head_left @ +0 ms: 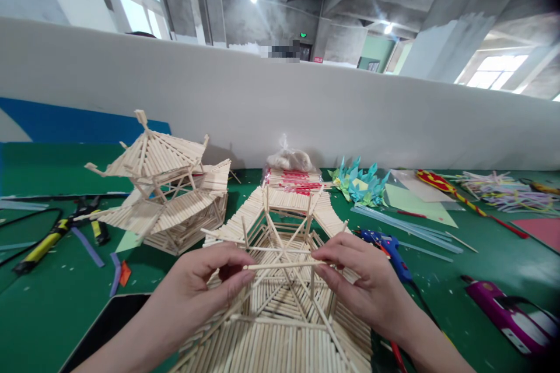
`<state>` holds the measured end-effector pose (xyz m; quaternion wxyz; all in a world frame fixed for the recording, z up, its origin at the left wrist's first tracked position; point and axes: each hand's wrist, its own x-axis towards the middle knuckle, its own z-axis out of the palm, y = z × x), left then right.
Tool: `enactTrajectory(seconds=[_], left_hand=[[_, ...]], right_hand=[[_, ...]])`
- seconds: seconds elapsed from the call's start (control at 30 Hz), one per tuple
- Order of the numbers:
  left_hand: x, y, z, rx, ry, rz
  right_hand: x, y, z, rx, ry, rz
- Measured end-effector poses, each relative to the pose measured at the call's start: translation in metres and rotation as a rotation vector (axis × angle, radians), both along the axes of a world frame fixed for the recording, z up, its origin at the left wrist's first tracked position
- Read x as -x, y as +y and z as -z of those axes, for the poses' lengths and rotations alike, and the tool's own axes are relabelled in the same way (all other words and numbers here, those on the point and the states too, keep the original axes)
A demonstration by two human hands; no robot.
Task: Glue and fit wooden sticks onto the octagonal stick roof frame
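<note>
A thin wooden stick [284, 266] lies crosswise between my two hands, above an unroofed pavilion model [280, 349] built of many such sticks. My left hand [214, 280] pinches its left end between thumb and fingers. At the other end, my right hand [356, 277] is closed on the stick too. Below it, crossed sticks meet over the model's many-sided middle, and short upright posts rise around that opening. Whether the held stick touches the posts I cannot tell. A second pavilion model [175, 186] with a pointed roof stands at the left.
Yellow-handled pliers [48, 245] lie at left on the green table. Behind the model is a plastic bag of sticks [292, 172]. Right are a blue paper flower [361, 183], clear glue sticks [406, 227], a blue glue gun [389, 250] and a purple device [503, 309].
</note>
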<state>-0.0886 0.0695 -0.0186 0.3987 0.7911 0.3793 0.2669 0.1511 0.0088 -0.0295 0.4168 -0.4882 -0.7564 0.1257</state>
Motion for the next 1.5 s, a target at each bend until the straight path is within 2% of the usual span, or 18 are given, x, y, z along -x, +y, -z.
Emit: enactTrajectory(seconds=[0.27, 0.4, 0.63, 0.77, 0.9, 1.03, 1.17, 1.27, 1.43, 1.5], left_hand=[[0.000, -0.002, -0.002, 0.013, 0.033, -0.008], [0.000, 0.000, -0.001, -0.051, 0.019, 0.020], [-0.011, -0.002, -0.011, -0.430, 0.133, 0.069], [-0.030, -0.010, -0.019, -0.670, 0.247, 0.121], [-0.053, -0.015, -0.022, -0.826, 0.303, 0.114], [-0.068, -0.017, -0.022, -0.864, 0.415, 0.170], [-0.073, -0.018, -0.020, -0.852, 0.466, 0.159], [-0.073, -0.016, -0.016, -0.846, 0.446, 0.164], [-0.071, -0.012, -0.005, -0.933, 0.295, 0.152], [-0.070, -0.013, -0.005, -0.890, 0.314, 0.188]], right_hand=[[0.000, -0.002, -0.002, 0.001, -0.019, 0.001], [0.000, -0.002, -0.001, -0.004, -0.018, 0.006], [0.000, -0.001, -0.001, -0.004, -0.019, 0.002], [0.000, -0.001, -0.002, 0.007, -0.024, -0.004], [0.001, -0.001, -0.002, 0.008, -0.018, -0.010], [0.001, -0.001, -0.002, 0.023, -0.019, -0.009], [0.000, -0.002, -0.003, 0.036, -0.023, -0.008], [0.000, -0.002, -0.003, 0.028, -0.019, -0.004], [0.000, -0.002, -0.002, 0.021, -0.018, -0.001], [-0.001, -0.002, -0.002, 0.029, -0.012, -0.008]])
